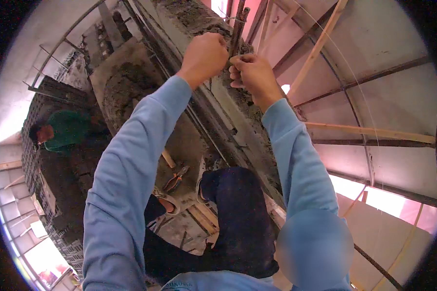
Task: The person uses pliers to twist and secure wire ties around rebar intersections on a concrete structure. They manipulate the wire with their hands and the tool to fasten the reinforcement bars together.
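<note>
At the top of a mortar-covered wall (189, 18), short rusty steel bars (237, 31) stand up with a thin pale line (227, 18) around them. My right hand (256, 72) is beside the base of the bars, thumb and forefinger pinched on a thin string (239, 51). My left hand (206, 54) is curled into a fist just left of the bars; its fingertips face away, so anything inside is hidden. Below my forearms, pliers with orange and black handles (176, 180) lie on a board near my shoes, close to a wooden handle (168, 159).
A person in a green top (67, 129) is on the left, near stacked perforated blocks (63, 251). A mortar-smeared board (131, 83) lies left of the wall. Wooden braces (317, 47) and roof panels fill the right; a metal rail (63, 36) curves at upper left.
</note>
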The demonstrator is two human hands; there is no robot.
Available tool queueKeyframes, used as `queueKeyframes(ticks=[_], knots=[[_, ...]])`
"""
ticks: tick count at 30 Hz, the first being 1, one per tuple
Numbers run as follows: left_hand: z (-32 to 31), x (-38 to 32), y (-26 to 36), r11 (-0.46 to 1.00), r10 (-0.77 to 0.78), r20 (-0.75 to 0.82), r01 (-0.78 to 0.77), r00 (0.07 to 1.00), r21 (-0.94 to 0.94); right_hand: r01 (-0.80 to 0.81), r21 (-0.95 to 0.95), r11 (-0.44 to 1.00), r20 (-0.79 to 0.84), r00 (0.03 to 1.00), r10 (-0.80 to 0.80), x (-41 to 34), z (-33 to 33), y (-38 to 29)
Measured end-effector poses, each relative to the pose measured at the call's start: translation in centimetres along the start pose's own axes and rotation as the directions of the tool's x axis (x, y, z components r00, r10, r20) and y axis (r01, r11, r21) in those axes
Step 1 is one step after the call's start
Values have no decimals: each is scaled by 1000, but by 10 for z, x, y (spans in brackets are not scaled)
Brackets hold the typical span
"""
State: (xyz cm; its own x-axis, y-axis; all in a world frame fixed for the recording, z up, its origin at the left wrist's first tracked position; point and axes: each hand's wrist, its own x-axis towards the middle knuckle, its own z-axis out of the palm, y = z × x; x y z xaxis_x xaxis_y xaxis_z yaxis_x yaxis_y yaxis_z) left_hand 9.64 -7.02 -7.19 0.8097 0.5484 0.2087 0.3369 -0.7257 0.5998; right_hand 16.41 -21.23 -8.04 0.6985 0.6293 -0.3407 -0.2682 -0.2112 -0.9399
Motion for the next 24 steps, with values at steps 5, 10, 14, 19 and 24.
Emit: queueKeyframes(ticks=[5,10,14,19,24], knots=[[-13,9,2,998,-64,57,65,996,-10,15,128,992,-6,1000,-14,-7,18,14],[-16,8,7,975,-15,139,-16,990,221,187,382,905,-245,965,-96,12,71,41],[-15,7,24,965,70,111,-95,991,244,481,-13,877,-442,784,-436,43,87,71],[-15,6,15,944,132,102,-156,986,291,399,-253,881,-550,690,-470,32,123,55],[-6,-5,26,846,207,124,-241,970,476,361,-309,880,-572,669,-475,24,140,42]])
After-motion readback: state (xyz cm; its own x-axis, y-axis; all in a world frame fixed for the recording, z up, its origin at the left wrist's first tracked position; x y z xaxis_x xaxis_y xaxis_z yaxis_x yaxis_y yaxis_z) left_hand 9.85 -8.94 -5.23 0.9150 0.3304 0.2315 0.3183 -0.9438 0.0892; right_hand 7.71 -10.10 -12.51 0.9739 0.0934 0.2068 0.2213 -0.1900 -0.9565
